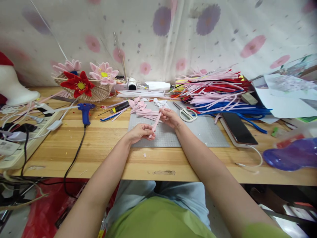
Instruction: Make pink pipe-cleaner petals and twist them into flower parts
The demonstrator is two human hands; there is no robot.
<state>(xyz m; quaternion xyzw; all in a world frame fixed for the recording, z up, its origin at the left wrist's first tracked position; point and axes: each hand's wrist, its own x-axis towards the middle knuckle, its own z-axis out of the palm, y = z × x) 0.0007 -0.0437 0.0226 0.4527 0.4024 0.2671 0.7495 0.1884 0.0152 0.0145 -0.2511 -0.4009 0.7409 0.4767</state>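
Note:
A short length of pink pipe cleaner [156, 124] slants between my two hands, above a grey cutting mat [173, 140]. My left hand [142, 133] pinches its lower end. At the upper end, the fingers of my right hand [170, 118] are closed on it. Whether it is one strand or a folded pair I cannot tell. Just beyond my hands lie cut pink pipe cleaner pieces [146, 113] and pink petal shapes [137, 104]. White-handled scissors [188, 115] rest on the mat to the right of my right hand.
A blue glue gun [85, 112] with a black cord stands at left, near a power strip [32, 142]. Finished fuzzy flowers [79, 85] sit behind it. Heaped pipe cleaners [213, 89] fill the back right. A phone [239, 128] and a purple translucent object [292, 154] lie at right.

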